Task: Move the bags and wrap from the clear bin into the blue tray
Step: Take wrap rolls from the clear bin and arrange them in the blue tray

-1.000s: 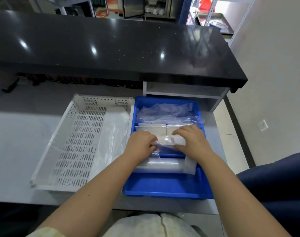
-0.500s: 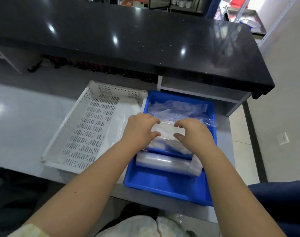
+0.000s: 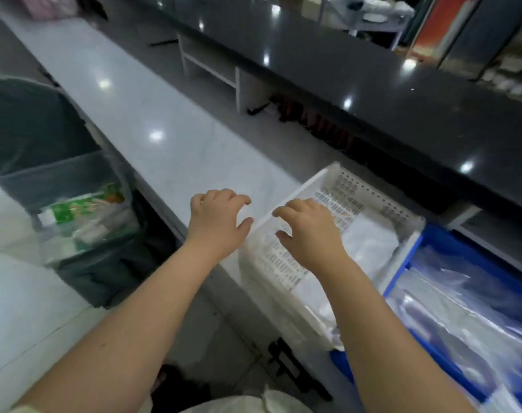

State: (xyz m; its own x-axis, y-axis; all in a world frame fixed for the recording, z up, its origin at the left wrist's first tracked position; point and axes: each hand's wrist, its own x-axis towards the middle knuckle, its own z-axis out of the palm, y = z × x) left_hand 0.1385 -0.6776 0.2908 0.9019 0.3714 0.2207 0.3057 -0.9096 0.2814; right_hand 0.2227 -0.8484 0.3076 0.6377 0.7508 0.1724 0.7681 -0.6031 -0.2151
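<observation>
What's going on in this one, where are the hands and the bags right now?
A person is working at a counter with bare hands. The left hand hovers open above the counter beside the white bin; the right hand hovers open over the bin. Neither holds anything. Clear plastic lies in the bin. The blue tray to the right already holds clear bags.

Black counter (image 3: 373,84) — lined waste bin (image 3: 75,222).
</observation>
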